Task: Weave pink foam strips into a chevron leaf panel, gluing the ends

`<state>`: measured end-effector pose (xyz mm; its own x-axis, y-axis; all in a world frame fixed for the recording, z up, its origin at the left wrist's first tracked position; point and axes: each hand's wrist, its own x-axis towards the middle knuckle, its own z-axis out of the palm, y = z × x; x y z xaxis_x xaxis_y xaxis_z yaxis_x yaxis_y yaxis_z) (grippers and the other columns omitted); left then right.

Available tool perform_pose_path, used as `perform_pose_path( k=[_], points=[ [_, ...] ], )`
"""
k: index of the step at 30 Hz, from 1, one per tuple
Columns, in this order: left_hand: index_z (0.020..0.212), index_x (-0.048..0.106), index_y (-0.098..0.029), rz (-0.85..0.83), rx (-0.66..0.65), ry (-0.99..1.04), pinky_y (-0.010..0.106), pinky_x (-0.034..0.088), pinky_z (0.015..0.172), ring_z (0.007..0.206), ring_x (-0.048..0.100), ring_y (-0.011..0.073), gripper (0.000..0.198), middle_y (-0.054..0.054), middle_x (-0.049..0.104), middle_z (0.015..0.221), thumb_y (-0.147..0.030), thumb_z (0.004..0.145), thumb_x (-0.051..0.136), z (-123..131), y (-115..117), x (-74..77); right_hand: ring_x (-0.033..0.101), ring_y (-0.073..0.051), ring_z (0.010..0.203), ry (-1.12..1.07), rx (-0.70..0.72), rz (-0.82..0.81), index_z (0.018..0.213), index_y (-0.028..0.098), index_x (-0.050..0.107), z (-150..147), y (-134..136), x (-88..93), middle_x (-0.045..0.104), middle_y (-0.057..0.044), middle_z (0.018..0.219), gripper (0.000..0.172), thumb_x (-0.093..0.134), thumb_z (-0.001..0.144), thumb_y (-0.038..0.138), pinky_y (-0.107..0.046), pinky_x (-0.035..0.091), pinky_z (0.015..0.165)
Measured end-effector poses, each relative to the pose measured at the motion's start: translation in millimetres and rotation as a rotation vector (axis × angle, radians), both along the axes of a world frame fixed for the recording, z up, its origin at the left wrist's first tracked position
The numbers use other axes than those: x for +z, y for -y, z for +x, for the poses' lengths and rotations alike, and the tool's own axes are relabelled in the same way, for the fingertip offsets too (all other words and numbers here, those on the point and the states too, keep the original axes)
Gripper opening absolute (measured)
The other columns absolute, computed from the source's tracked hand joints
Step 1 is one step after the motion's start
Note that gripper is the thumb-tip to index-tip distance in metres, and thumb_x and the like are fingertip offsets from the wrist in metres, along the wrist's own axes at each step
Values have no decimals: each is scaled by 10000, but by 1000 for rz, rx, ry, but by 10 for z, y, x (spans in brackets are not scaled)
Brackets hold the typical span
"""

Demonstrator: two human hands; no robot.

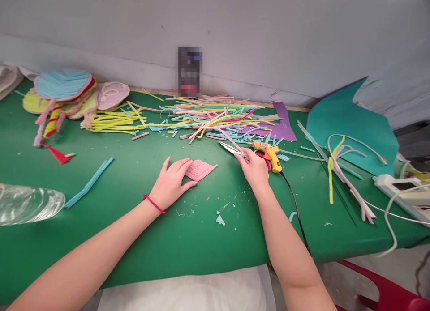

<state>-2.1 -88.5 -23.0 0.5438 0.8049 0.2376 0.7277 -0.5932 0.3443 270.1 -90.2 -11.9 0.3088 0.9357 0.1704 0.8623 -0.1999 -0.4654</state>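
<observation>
My left hand (173, 180) holds a small fan-shaped piece of pink pipe cleaners (200, 170) on the green table, thumb at its near edge and fingers over its left side. In my right hand (254, 168) is a pair of scissors (231, 148), blades pointing up and left. A pink pipe cleaner (233, 139) runs from the same hand toward the pile behind. The scissors' handles are mostly hidden by the fingers. Right beside that hand lies a yellow glue gun (274, 159). Blue scraps (220, 219) lie between my forearms.
Loose pipe cleaners (208, 116) are heaped along the wall before an upright, blurred phone (190, 71). Finished fans (63, 85) lie back left, a clear bottle (32, 204) at left. A teal sheet (356, 127), cables and a power strip (399, 190) occupy the right.
</observation>
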Motion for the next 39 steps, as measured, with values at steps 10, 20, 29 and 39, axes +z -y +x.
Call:
perform_pose_path(
  k=[10,20,29,39],
  points=[
    [1142,598,-178,-161,355,449,372,449,970,1087,592,210,349,78,647,1160,-324,943,352,-199,-217,146,583,-127,646,-11,546,161,846,178,672,-659,446,210,682,-32,741,315,403,966,288,-222,376,610],
    [1237,526,-188,6,150,266,464,320,1120,1256,494,211,353,97,580,1308,-241,961,312,3,112,229,510,-116,592,340,727,-84,690,176,584,-809,558,220,596,-10,629,325,394,952,205,-269,210,521],
    [1363,448,-82,120,-108,-161,471,329,1107,1335,414,273,473,161,437,1441,-320,972,330,232,506,72,566,-130,627,382,777,-334,738,162,616,-802,545,294,646,-22,690,205,473,885,152,-272,215,535],
    [1423,382,-93,20,-46,-313,493,305,1115,1385,324,286,575,143,323,1500,-437,972,283,207,505,87,534,-117,584,353,771,-321,707,168,598,-759,575,337,607,-3,644,244,447,898,149,-275,211,533]
  ],
)
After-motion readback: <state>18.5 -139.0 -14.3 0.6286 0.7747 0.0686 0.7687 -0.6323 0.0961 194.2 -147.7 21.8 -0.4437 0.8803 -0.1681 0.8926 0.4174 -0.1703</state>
